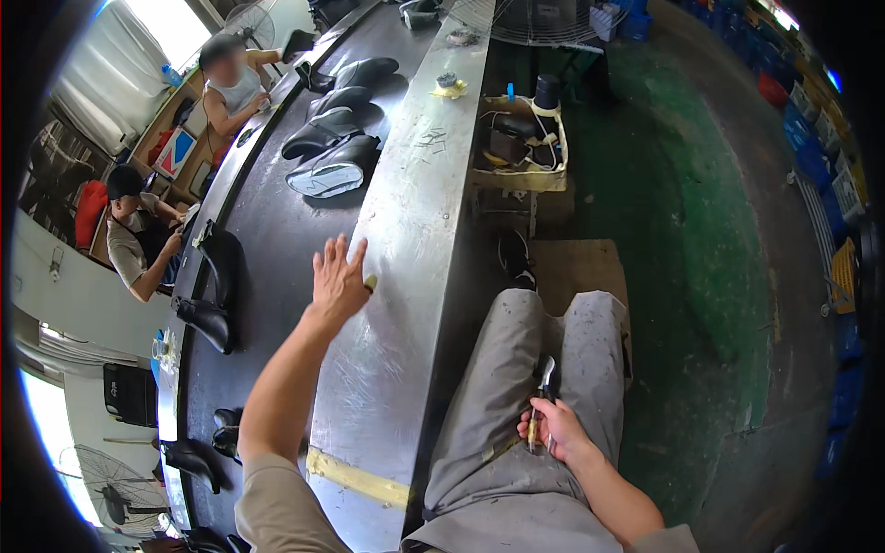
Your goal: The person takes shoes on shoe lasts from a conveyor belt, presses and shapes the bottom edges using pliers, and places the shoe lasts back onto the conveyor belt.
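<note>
My left hand [339, 288] is stretched out over the metal ledge beside the dark belt. Its fingers are spread and nothing is in them; a yellowish band [371, 283] is on the thumb. Farther along the belt from it lie several black shoes [318, 134], the nearest tipped to show its pale sole [324, 181]. My right hand [559, 429] rests at my lap, closed around a small knife [548, 373] with a short bright blade pointing away from me. A slim stick-like tool [533, 426] with a yellowish part sits in the same grip; its kind is unclear.
Black boots [218, 267] stand along the belt's far side, where two people [138, 230] work. The metal ledge [406, 203] runs along my side, with yellow tape [358, 477] across it. Ahead are a tool-filled box [521, 182] and a wire fan guard [544, 23]. Blue crates [811, 152] line the right.
</note>
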`<action>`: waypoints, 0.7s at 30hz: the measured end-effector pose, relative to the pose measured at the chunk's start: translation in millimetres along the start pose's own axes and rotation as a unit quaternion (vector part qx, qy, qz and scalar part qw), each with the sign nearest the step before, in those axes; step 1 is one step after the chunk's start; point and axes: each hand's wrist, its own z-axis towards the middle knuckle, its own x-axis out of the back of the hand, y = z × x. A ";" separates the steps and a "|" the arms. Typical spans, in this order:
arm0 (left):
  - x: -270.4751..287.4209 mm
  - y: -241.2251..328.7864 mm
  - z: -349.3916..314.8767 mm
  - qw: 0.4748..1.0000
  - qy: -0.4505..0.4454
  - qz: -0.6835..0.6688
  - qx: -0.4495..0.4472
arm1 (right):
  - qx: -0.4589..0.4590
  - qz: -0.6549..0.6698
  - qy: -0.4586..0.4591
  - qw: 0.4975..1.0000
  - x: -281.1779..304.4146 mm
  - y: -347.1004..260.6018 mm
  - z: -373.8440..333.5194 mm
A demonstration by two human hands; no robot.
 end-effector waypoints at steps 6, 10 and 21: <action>-16.4 -52.1 104.8 0.997 -0.013 0.057 0.058 | -0.039 0.025 0.030 0.998 -2.2 -6.6 0.8; -23.9 -90.8 161.1 0.991 -0.021 0.105 0.082 | -0.064 0.023 0.072 0.995 -8.0 -12.8 2.3; -36.8 -138.0 260.5 0.987 -0.036 0.082 0.134 | -0.089 0.051 0.150 0.983 -16.3 -21.3 4.0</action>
